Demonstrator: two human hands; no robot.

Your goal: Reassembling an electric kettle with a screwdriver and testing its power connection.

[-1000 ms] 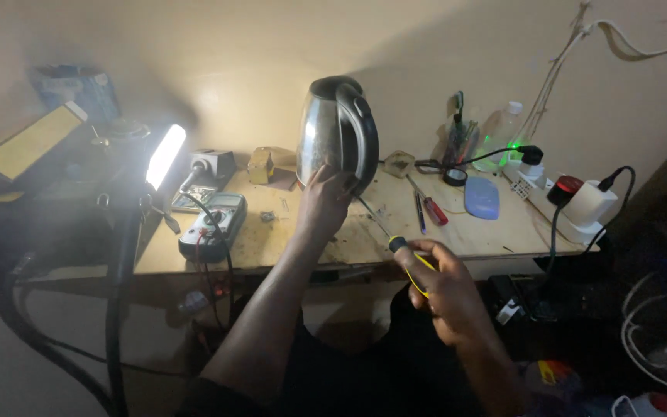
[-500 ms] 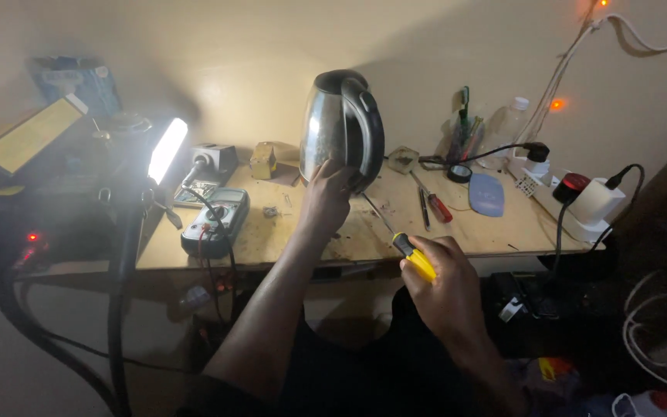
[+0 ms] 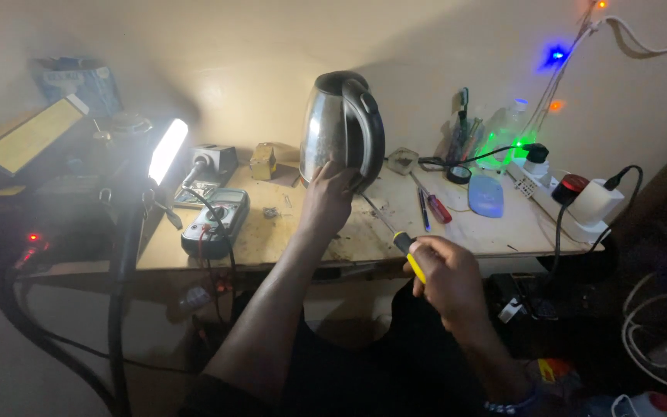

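Observation:
A steel electric kettle [image 3: 333,123] with a black handle stands tilted on the wooden workbench [image 3: 295,232]. My left hand [image 3: 326,202] grips its lower edge. My right hand [image 3: 445,276] is closed around the yellow-and-black handle of a screwdriver [image 3: 404,249]. The screwdriver's thin shaft points up and left toward the kettle's base. My right hand hovers at the bench's front edge.
A bright work lamp [image 3: 165,150] on a flexible arm stands at left, above a multimeter [image 3: 216,222]. A red-handled screwdriver [image 3: 435,207], a blue oval pad [image 3: 486,194], a bottle [image 3: 503,127] and a power strip [image 3: 573,202] with plugs lie at right. Equipment boxes [image 3: 32,143] sit far left.
My right hand and the screwdriver have shifted slightly down and right. The left hand stays on the kettle. The small lights at the right changed colour.

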